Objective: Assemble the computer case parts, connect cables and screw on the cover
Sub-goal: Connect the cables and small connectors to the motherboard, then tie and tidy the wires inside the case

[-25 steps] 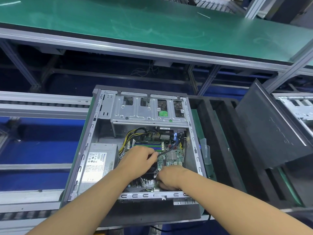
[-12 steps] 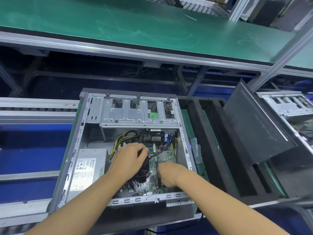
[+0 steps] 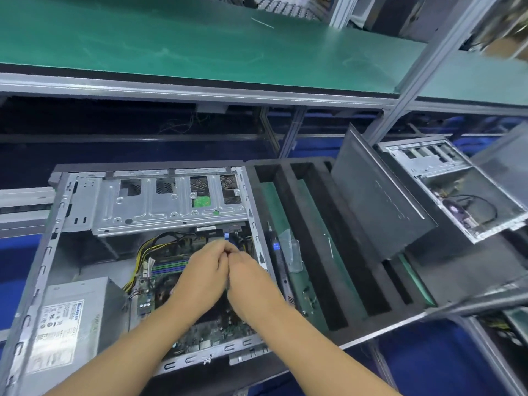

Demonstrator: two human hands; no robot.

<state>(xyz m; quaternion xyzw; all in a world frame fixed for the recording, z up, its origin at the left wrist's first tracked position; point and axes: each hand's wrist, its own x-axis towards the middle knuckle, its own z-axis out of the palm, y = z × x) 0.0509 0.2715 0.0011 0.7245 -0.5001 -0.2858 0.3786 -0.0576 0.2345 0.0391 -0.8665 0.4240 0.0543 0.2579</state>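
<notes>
Inside the open grey metal computer case (image 3: 160, 208), left hand (image 3: 204, 271) and right hand (image 3: 251, 278) curl fingertip-to-fingertip, their hold impossible to tell, so cabling looks midway while the dark flat cover panel (image 3: 380, 201) leans alongside, unscrewed.

Open case (image 3: 57, 224) lower left of frame. Both hands are inside it at centre, over the board (image 3: 160, 284). Left hand (image 3: 204, 270) and right hand (image 3: 251, 278) touch, fingers curled inward; can't tell if they hold anything. PSU (image 3: 71, 315) bottom left, yellow cables (image 3: 143, 250) just left of the hands, drive cage (image 3: 160, 207) above. Foam tray (image 3: 323, 224) right of the case, with the cover (image 3: 380, 201) leaning in it. Second case (image 3: 457, 195) far right.
</notes>
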